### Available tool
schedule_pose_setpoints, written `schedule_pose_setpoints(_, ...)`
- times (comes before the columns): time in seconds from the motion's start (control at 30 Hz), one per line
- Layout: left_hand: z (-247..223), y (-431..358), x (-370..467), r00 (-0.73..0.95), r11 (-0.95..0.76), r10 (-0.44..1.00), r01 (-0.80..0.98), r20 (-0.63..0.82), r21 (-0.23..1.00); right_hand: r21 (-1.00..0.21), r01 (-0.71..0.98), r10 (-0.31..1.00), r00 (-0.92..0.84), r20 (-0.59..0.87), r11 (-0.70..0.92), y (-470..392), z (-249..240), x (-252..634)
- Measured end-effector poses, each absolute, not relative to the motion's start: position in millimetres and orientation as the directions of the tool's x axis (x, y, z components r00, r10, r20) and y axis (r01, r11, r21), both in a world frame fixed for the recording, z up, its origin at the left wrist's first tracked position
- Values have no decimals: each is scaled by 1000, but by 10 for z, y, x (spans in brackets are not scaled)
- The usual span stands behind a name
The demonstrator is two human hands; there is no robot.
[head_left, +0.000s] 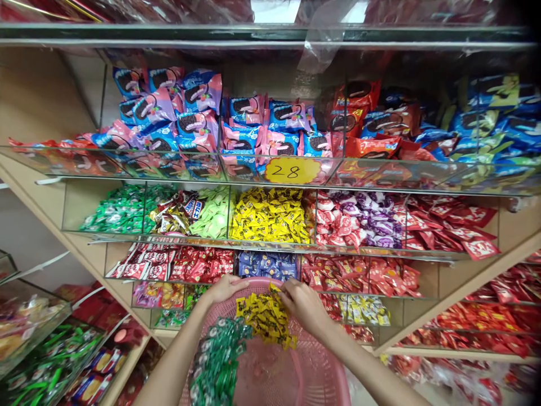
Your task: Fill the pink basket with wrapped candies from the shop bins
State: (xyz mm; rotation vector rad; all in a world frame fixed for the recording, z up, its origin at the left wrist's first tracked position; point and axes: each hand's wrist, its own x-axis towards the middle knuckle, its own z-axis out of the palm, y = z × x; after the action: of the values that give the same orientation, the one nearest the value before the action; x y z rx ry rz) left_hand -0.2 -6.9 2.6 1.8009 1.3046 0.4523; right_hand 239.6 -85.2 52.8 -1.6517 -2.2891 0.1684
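A pink plastic basket (344, 389) is at the bottom centre. Green-wrapped candies (217, 361) fill its left side, and yellow-wrapped candies (266, 316) lie at its far side. My left hand (226, 288) is closed on the basket's far left rim, thumb along the edge. My right hand (302, 301) is at the far right of the basket, fingers pinched on a yellow candy at the edge of the yellow pile. Straight ahead, above the basket, a shelf bin holds many more yellow candies (273, 217).
Tiered shelves with clear dividers (270, 243) rise in front, with green candies (122, 208) left and red packets (452, 223) right. Blue and pink cookie packs (198, 90) sit higher, above a yellow "28" tag (292, 170). More bins (46, 361) stand at lower left.
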Motion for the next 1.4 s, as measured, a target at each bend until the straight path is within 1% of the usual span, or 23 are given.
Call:
schedule_pose_setpoints(0.1,2,-71,-7,404,-111,898,594,-176,797,-164,936,948,-293,127,311,-890,401,2386)
schedule_pose_setpoints(0.2,-6,-75,-9,404,-121,900,590,-162,798,-94,947,948,-295,120,307,-903,342,2378)
schedule_pose_setpoints(0.33,16,-76,-1,399,-113,900,603,-176,790,-64,950,947,-295,127,305,-888,261,2374)
schedule_pose_setpoints(0.43,22,-77,0,404,-113,897,604,-180,789,-68,955,953,-282,110,290,-874,217,2368)
schedule_pose_setpoints(0.53,8,-75,-13,412,-125,896,593,-167,795,-126,960,966,-236,108,249,-879,197,2362)
schedule_pose_setpoints(0.6,-4,-71,-25,415,-131,896,590,-159,797,-201,950,968,-214,134,238,-892,183,2368)
schedule_pose_setpoints(0.7,-16,-61,-38,409,-108,895,587,-179,802,-373,898,964,-167,206,235,-913,148,2400)
schedule_pose_setpoints(0.8,-14,-54,-38,406,-81,892,572,-196,816,-558,790,955,-114,273,254,-928,119,2446)
schedule_pose_setpoints(0.87,-6,-55,-34,408,-78,891,565,-197,821,-637,720,948,-95,304,277,-935,115,2470)
schedule_pose_setpoints(0.97,11,-64,-29,419,-97,890,562,-181,821,-671,679,941,-92,325,298,-947,131,2484)
schedule_pose_setpoints(1.1,31,-77,-19,431,-104,884,557,-180,824,-667,676,940,-120,320,314,-966,150,2479)
schedule_pose_setpoints(1.23,27,-73,-2,454,-111,874,536,-174,837,-684,658,940,-112,323,314,-984,145,2474)
schedule_pose_setpoints(1.4,-2,-50,-9,445,-81,872,543,-205,836,-690,646,933,-104,346,328,-956,220,2478)
